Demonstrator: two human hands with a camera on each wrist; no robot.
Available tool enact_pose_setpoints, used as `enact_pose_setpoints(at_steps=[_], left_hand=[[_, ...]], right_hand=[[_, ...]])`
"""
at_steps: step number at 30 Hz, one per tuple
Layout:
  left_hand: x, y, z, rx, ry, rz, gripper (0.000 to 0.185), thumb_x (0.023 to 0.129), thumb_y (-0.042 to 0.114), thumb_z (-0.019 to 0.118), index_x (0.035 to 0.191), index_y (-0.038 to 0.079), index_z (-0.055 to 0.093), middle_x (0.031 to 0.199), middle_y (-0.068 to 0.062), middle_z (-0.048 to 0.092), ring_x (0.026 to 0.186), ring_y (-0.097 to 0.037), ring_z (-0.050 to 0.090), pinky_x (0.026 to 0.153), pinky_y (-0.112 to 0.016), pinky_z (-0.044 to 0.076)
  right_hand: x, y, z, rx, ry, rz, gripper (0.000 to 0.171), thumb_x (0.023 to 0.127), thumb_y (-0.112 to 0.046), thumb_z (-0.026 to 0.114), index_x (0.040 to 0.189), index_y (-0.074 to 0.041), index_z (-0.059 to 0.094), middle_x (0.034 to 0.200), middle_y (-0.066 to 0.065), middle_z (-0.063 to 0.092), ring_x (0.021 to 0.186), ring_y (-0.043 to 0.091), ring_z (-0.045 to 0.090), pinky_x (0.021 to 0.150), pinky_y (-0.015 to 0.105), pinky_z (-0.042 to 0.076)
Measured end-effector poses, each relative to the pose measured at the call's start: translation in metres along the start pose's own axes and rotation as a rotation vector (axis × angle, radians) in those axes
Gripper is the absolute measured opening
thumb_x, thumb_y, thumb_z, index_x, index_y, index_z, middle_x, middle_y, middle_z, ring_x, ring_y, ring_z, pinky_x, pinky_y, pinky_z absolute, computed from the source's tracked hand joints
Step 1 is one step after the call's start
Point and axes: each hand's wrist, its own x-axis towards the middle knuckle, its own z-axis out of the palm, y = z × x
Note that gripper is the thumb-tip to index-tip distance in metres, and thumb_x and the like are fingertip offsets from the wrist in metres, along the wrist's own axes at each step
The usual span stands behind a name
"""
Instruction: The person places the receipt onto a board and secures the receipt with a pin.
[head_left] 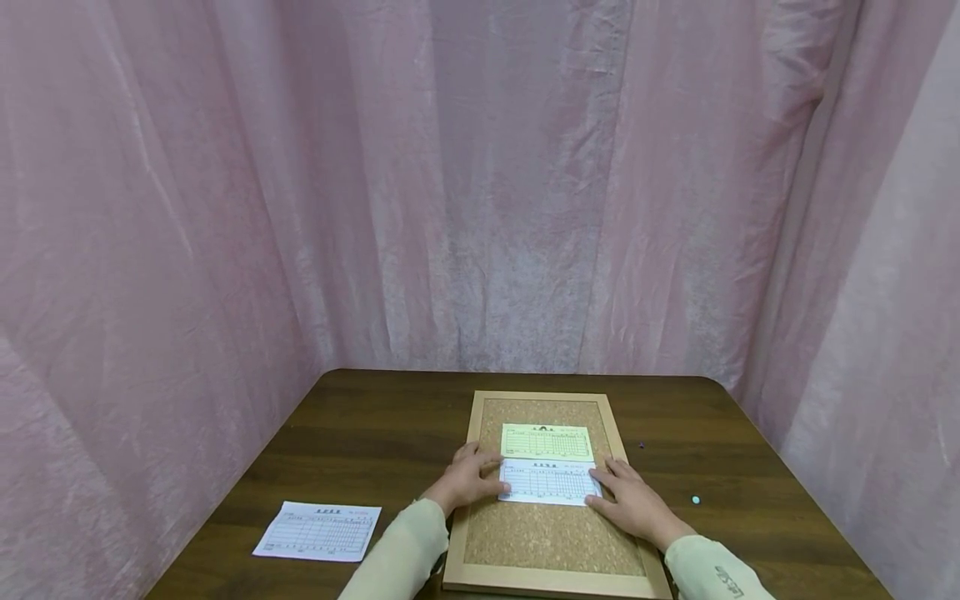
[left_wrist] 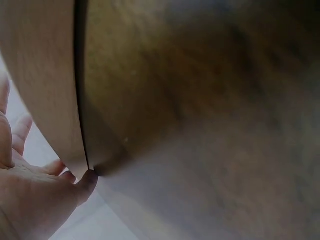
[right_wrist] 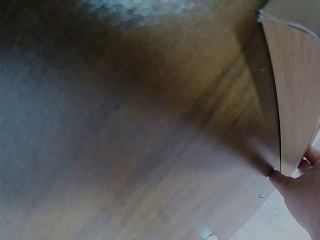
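A framed cork board (head_left: 555, 542) lies on the table. Across its cork is a white printed form slip (head_left: 549, 483), just below a yellow-green one (head_left: 546, 443). My left hand (head_left: 467, 481) rests over the board's left frame, thumb and index fingertips at the white slip's left edge. From the other side my right hand (head_left: 632, 502) lies over the right frame, thumb and index fingertips on the slip's right edge. Both wrist views look along the side of the wooden frame (left_wrist: 45, 75), with an outer finger of each hand reaching down beside it to the tabletop.
Another white form slip (head_left: 318, 532) lies on the dark wooden table (head_left: 405, 417), left of the board. To the right are a small purple piece (head_left: 641, 445) and a small round pale-turquoise piece (head_left: 696, 500). Pink curtains (head_left: 525, 208) hang around the table.
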Motion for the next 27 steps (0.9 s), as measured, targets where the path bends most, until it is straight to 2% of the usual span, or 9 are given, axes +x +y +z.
enact_pose_setpoints(at_steps=[14,27], left_hand=[[-0.0016,-0.0024,0.0036,0.097,-0.023,0.010,0.062,0.081,0.039,0.083,0.135,0.019,0.063,0.160,-0.023,0.018,0.146,-0.045,0.012,0.109,-0.070,0.018],[-0.0007,-0.0020,0.0036,0.108,-0.037,0.002,0.063,0.082,0.040,0.081,0.137,0.020,0.061,0.160,-0.022,0.017,0.147,-0.043,0.010,0.109,-0.069,0.017]], right_hand=[[0.0003,-0.0011,-0.0001,0.002,0.005,0.003,0.062,0.093,-0.045,0.066,0.137,-0.002,0.058,0.150,0.032,0.035,0.140,0.052,0.027,0.105,0.067,0.029],[0.0005,0.0005,0.0018,0.011,0.011,0.003,0.061,0.093,-0.044,0.066,0.137,-0.003,0.059,0.150,0.033,0.035,0.140,0.052,0.027,0.106,0.067,0.029]])
